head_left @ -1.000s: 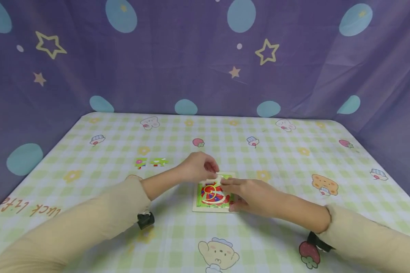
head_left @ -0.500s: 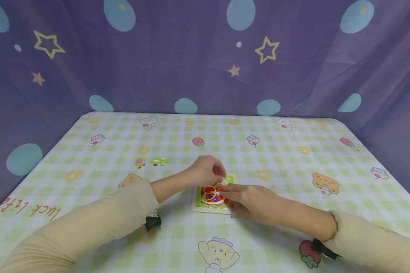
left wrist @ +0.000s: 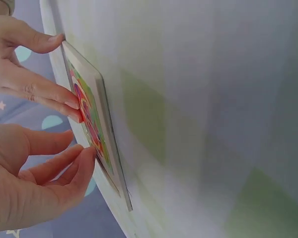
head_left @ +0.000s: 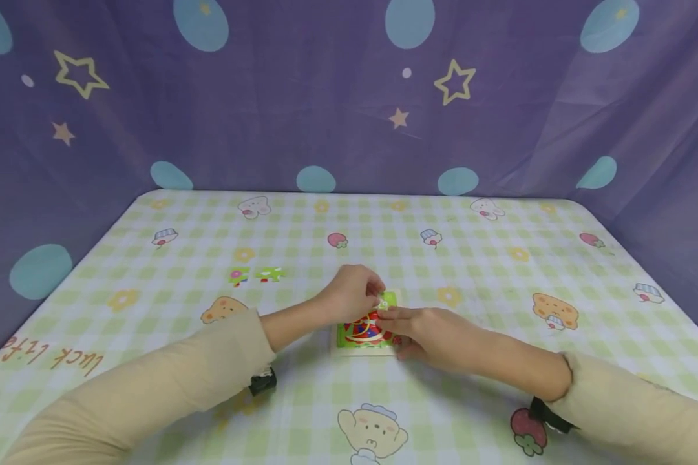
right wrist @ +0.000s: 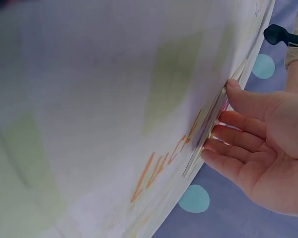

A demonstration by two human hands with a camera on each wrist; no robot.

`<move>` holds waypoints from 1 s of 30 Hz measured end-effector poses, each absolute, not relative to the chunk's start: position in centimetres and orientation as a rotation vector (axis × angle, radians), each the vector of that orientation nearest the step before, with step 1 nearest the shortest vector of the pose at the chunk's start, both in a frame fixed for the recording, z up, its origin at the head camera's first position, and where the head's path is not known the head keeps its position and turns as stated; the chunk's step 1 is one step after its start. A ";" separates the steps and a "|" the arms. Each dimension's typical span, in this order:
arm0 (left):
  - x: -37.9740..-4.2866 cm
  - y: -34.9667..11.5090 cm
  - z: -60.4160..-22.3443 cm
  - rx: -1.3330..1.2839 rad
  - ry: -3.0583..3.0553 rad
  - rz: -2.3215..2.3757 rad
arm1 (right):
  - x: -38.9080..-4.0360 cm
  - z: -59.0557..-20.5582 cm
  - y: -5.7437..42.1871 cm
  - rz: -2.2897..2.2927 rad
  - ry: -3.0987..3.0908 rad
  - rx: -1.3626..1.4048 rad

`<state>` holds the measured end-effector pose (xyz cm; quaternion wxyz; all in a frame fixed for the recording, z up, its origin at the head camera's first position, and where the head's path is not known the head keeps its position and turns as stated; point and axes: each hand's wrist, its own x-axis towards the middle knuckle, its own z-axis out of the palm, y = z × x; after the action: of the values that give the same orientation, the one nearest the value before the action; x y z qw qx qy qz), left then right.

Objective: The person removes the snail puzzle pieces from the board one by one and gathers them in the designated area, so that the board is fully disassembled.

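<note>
A small square picture puzzle (head_left: 365, 336) in a pale frame lies on the table between both hands. Its picture is red and green, with a green piece bearing an eye (head_left: 384, 302) near the far side. My left hand (head_left: 351, 294) touches the puzzle's left far part with bent fingertips; in the left wrist view the thumb stands apart from them, with nothing visible between. My right hand (head_left: 442, 332) rests nearly straight fingers (left wrist: 54, 94) on the picture, its thumb (right wrist: 236, 87) against the frame's edge. Both hands hide parts of the puzzle.
Two loose green puzzle pieces, one with a pink flower (head_left: 238, 276) and one with white marks (head_left: 270, 274), lie left of the puzzle. The tablecloth (head_left: 471, 413) is checked with printed cartoons. A purple curtain (head_left: 337, 97) hangs behind the table.
My left hand has moved right and slightly nearer over the puzzle. The right hand has slipped a little lower and right. The puzzle has shifted slightly; the two loose pieces have stayed put.
</note>
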<state>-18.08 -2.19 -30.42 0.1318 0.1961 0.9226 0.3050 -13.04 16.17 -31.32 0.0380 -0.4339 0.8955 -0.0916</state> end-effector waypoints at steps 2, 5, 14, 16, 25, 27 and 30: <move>-18.1 -2.2 -30.5 0.591 2.688 0.866 | -13.1 -31.3 16.2 -0.292 2.739 -1.331; -18.2 -2.1 -30.6 0.620 2.704 0.841 | -13.1 -31.2 16.2 -0.298 2.732 -1.334; -18.2 -1.9 -30.4 0.689 2.712 0.749 | -13.3 -31.2 16.3 -0.301 2.730 -1.326; -18.2 -2.0 -30.3 0.680 2.708 0.762 | -13.3 -31.2 16.2 -0.295 2.729 -1.329; -17.8 -2.2 -30.3 0.620 2.644 0.837 | -13.3 -31.3 16.2 -0.312 2.727 -1.329; -17.7 -2.2 -30.3 0.622 2.641 0.836 | -13.2 -31.3 16.3 -0.319 2.725 -1.333; -17.8 -2.1 -30.3 0.614 2.641 0.837 | -13.2 -31.4 16.3 -0.324 2.726 -1.329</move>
<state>-17.82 -2.09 -30.30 0.1513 0.2140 0.9199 0.2917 -13.23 16.28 -31.43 0.0461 -0.4352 0.8929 -0.1062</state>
